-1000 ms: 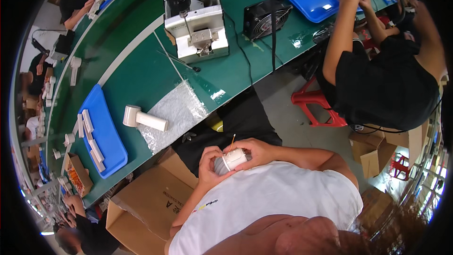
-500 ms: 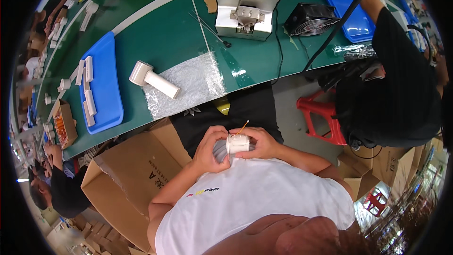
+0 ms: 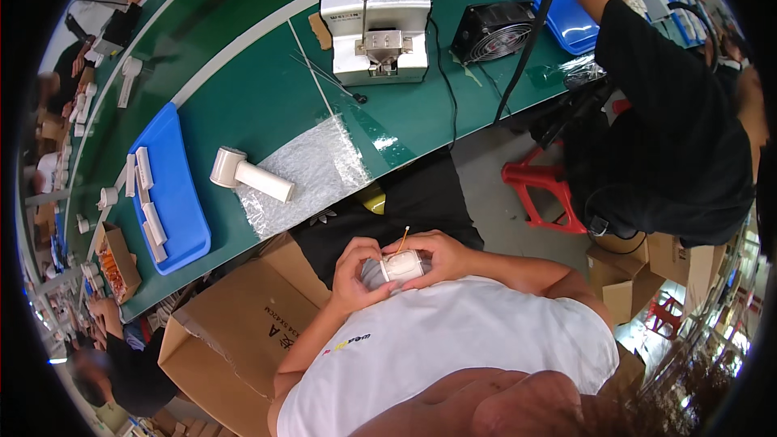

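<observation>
Close to my chest I hold a white cylindrical housing (image 3: pixel 403 266) with a thin orange-and-white wire sticking up from it. My left hand (image 3: pixel 354 277) is curled round its left end, over a greyish part. On the other end, the fingers of my right hand (image 3: pixel 442 260) press from above and below. In front of me, a white part with a round head and a straight handle (image 3: pixel 263 181) lies across the near-left side of a bubble-wrap sheet (image 3: pixel 324 155) on the green bench.
A blue tray (image 3: pixel 188 226) with several white strips stands left, beside a small carton (image 3: pixel 120 263) of orange pieces. A metal press (image 3: pixel 375 40) and black fan (image 3: pixel 495 32) stand farther back. An open cardboard box (image 3: pixel 235 316) is at my left; a person in black (image 3: pixel 655 121) sits right.
My view has shifted, so the bench items appear farther left. Both hands still hold the housing, which is now tilted slightly differently.
</observation>
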Tool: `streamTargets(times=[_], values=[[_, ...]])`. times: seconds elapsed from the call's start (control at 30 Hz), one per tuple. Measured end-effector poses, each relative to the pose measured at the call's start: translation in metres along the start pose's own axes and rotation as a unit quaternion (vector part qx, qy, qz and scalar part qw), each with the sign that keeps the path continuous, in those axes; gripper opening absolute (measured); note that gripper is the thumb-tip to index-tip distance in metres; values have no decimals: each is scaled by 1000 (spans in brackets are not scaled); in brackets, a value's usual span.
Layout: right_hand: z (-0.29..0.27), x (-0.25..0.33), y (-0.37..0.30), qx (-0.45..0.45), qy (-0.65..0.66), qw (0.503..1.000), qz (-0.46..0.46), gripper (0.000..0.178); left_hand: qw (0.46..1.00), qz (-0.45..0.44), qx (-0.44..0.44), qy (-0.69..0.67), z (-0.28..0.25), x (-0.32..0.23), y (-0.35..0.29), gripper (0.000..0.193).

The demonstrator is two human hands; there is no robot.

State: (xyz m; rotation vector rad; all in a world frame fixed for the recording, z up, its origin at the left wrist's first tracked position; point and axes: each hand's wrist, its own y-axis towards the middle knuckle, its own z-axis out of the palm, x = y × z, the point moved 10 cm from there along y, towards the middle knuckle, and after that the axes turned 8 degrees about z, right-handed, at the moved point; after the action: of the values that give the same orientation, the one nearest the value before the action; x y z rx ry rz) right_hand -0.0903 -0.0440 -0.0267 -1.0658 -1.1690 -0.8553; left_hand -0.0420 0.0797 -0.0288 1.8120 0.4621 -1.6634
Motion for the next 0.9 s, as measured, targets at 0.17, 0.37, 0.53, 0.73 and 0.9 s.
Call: streamTargets(times=[0.17,0.37,0.53,0.73,0.9], values=[[8,-3,-5,21,-4,1000,-20,63,998,-6,-33,-48,7,0,-16,50],[10,-10,-4,32,0,999,1,64,999,-4,-29,-23,11,7,-21,46],[8,-12,-5,30,-3,999,31,64,999,-13,-37,-3,7,-5,-21,49],[3,-13,-3,-16,-47,999,-19,74,996,-75,-35,-46,4,-2,-22,53],[4,-10,0,-29,-59,998,-20,73,998,-40,-4,38,-1,-16,-16,53]])
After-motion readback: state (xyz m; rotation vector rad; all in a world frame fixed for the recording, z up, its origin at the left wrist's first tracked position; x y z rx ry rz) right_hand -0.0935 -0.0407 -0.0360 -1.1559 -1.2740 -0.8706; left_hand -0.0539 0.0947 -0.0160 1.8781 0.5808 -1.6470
